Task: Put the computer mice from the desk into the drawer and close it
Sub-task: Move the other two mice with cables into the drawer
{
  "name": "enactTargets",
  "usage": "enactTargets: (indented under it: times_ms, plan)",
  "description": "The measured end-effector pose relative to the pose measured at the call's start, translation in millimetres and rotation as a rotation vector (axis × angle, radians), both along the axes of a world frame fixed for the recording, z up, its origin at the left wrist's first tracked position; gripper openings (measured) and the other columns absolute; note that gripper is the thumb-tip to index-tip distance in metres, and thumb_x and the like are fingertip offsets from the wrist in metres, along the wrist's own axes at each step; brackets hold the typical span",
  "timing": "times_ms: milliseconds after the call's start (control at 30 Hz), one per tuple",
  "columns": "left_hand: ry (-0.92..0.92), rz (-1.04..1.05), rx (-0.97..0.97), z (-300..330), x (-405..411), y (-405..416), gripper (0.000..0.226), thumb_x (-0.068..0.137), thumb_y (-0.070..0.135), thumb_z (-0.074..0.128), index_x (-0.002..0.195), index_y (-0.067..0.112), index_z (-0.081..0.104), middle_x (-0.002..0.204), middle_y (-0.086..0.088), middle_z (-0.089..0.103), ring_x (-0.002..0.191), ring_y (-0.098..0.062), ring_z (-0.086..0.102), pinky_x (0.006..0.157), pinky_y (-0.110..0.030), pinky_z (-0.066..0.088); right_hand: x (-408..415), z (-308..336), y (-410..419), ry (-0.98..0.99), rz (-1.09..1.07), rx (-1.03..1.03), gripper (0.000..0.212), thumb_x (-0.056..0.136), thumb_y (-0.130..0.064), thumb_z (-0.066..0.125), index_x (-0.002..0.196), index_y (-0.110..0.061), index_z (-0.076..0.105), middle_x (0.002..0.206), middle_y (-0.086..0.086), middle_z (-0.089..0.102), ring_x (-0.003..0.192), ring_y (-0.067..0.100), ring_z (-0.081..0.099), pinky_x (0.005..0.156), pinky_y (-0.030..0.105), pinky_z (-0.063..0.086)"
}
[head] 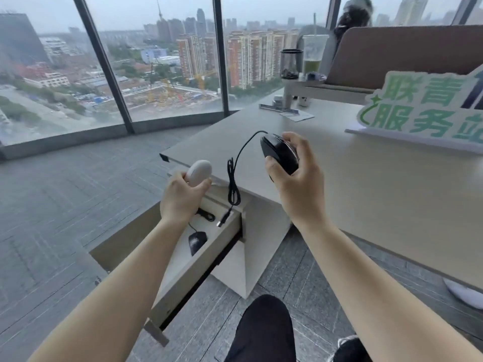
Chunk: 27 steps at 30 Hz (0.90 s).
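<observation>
My left hand (pixel 181 197) grips a white mouse (pixel 200 171) in the air above the open drawer (pixel 206 259) under the desk corner. My right hand (pixel 294 178) holds a black wired mouse (pixel 278 152) above the desk (pixel 366 178). Its bundled cable (pixel 232 184) hangs off the desk edge, and the USB plug (pixel 223 220) dangles over the drawer. Inside the drawer lies another black mouse (pixel 197 241) with its cord.
A green-and-white sign (pixel 423 111) stands at the right of the desk. At the back are a dark cup (pixel 290 64), a green drink (pixel 312 57) and a padded partition (pixel 405 53). Glass windows run along the left; my knee (pixel 264 327) is below the drawer.
</observation>
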<state>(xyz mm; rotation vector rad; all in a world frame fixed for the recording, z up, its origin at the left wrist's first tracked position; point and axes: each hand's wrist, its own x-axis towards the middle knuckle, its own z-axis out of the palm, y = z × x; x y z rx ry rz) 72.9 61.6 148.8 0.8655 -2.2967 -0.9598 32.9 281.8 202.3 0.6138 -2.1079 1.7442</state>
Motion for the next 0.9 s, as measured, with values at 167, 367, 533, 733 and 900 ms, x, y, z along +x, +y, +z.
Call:
enactTargets:
  times_ms: [167, 367, 533, 733, 900]
  plan:
    - [-0.197, 0.229, 0.086, -50, 67, -77, 0.066, 0.073, 0.062, 0.062, 0.114, 0.012, 0.050, 0.107, -0.008, 0.063, 0.089, -0.030, 0.062, 0.067, -0.037, 0.046, 34, -40, -93, -0.093, 0.200, 0.095, 0.040, 0.086, -0.029, 0.067, 0.124, -0.028, 0.055, 0.117, -0.006, 0.061, 0.118, 0.018, 0.050, 0.095, 0.031, 0.041]
    - [-0.530, 0.315, 0.123, -115, 86, -112, 0.074, 0.081, 0.047, 0.062, 0.133, 0.001, 0.035, 0.134, -0.019, 0.050, 0.120, -0.039, 0.054, 0.092, -0.043, 0.045, 52, -124, -171, -0.227, 0.293, 0.482, 0.048, 0.089, -0.032, 0.061, 0.135, -0.024, 0.049, 0.129, 0.008, 0.058, 0.118, 0.028, 0.042, 0.093, 0.032, 0.034]
    - [-0.949, 0.205, 0.021, -154, 79, -123, 0.075, 0.089, 0.043, 0.052, 0.144, 0.000, 0.022, 0.138, -0.011, 0.054, 0.126, -0.027, 0.053, 0.098, -0.037, 0.038, 57, -179, -215, -0.328, 0.321, 0.925, 0.055, 0.091, -0.037, 0.052, 0.142, -0.024, 0.039, 0.134, 0.019, 0.051, 0.120, 0.039, 0.040, 0.102, 0.044, 0.035]
    - [-1.300, -0.117, -0.151, -165, 72, -125, 0.041, 0.088, 0.031, 0.050, 0.129, 0.031, 0.058, 0.138, 0.001, 0.054, 0.129, -0.026, 0.049, 0.097, -0.044, 0.036, 60, -205, -241, -0.360, 0.412, 1.283, 0.051, 0.090, -0.037, 0.057, 0.134, -0.018, 0.039, 0.140, 0.019, 0.043, 0.126, 0.039, 0.043, 0.093, 0.044, 0.044]
    - [-1.374, -0.167, -0.117, -173, 73, -119, 0.049, 0.084, 0.036, 0.052, 0.133, 0.030, 0.053, 0.142, -0.002, 0.054, 0.130, -0.033, 0.048, 0.101, -0.056, 0.028, 62, -218, -246, -0.300, 0.419, 1.456, 0.053, 0.090, -0.041, 0.056, 0.135, -0.018, 0.041, 0.143, 0.018, 0.042, 0.125, 0.036, 0.050, 0.091, 0.041, 0.042]
